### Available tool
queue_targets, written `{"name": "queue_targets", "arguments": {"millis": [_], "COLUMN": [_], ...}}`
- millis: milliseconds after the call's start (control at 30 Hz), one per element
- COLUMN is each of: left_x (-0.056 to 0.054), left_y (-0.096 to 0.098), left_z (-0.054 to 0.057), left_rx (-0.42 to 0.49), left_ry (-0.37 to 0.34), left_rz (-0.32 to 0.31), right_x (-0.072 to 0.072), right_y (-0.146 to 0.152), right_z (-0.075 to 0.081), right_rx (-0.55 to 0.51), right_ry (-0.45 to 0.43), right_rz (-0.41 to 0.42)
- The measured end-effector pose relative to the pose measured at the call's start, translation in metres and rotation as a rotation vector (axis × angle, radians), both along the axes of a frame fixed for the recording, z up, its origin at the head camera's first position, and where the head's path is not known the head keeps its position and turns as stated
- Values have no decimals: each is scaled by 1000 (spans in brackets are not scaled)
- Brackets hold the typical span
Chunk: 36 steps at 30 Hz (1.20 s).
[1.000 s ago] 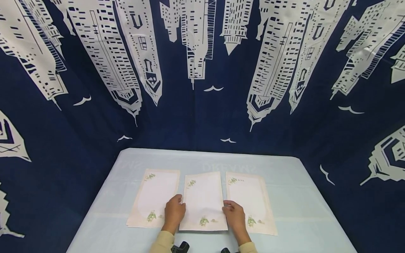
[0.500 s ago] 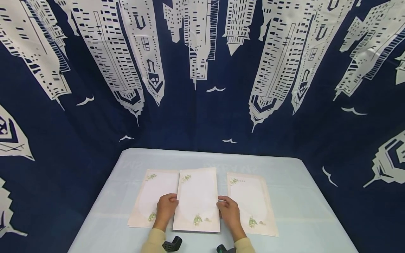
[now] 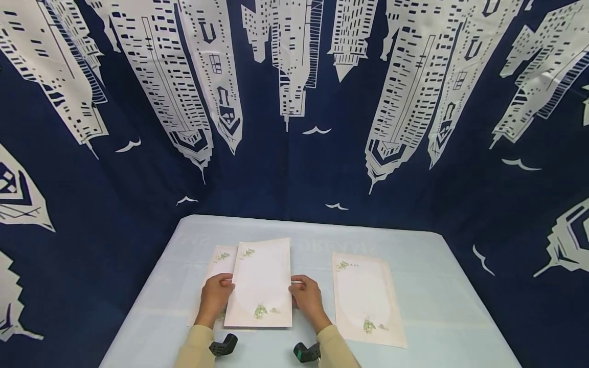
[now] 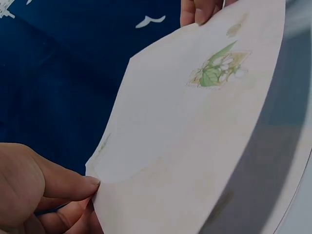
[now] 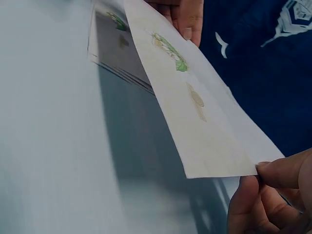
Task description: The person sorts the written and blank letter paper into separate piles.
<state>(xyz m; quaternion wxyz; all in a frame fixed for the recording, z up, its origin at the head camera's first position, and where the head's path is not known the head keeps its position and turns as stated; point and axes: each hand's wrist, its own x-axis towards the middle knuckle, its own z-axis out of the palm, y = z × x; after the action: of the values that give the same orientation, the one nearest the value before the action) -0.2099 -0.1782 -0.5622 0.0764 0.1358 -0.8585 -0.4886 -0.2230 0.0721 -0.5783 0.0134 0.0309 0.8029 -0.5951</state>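
A sheet of decorated paper (image 3: 262, 286), cream-edged with green leaf prints, is held up off the table between both hands. My left hand (image 3: 214, 296) pinches its left edge, thumb (image 4: 73, 187) on the front face. On the opposite edge my right hand (image 3: 309, 299) pinches it the same way, with thumb (image 5: 282, 170) and fingers at the margin. Beneath and to the left lies a stack of similar sheets (image 3: 223, 259), partly covered by the held one; several layered edges show in the right wrist view. The held sheet casts a shadow on the table in that view.
Another printed sheet (image 3: 368, 301) lies flat on the right of the pale table (image 3: 437, 306). A dark blue cloth with white building prints (image 3: 285, 168) hangs behind the table. Black devices (image 3: 223, 345) sit at both wrists.
Both hands have lifted the middle sheet and carried it left, so it now overlaps the left stack. The right-hand sheet stays in place.
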Motion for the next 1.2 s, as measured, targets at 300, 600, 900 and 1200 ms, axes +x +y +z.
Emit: {"name": "queue_targets", "arguments": {"millis": [300,600,900,1200], "left_x": [-10,-6,0,6], "left_y": [-42,-66,-64,-50], "left_z": [-3,-5,-2,-8], "left_rx": [-36,-106,-251,-334], "left_ry": [-72,-93,-83,-32], "left_rz": [-4,-33,-8,18], "right_x": [-7,-2,4,2], "right_y": [-39,-63,-66,-49], "right_z": [-2,-6,-8,-5], "right_rx": [-14,40,111,109], "right_ry": [-22,-29,-39,-27], "right_rz": [56,117,168,201]}}
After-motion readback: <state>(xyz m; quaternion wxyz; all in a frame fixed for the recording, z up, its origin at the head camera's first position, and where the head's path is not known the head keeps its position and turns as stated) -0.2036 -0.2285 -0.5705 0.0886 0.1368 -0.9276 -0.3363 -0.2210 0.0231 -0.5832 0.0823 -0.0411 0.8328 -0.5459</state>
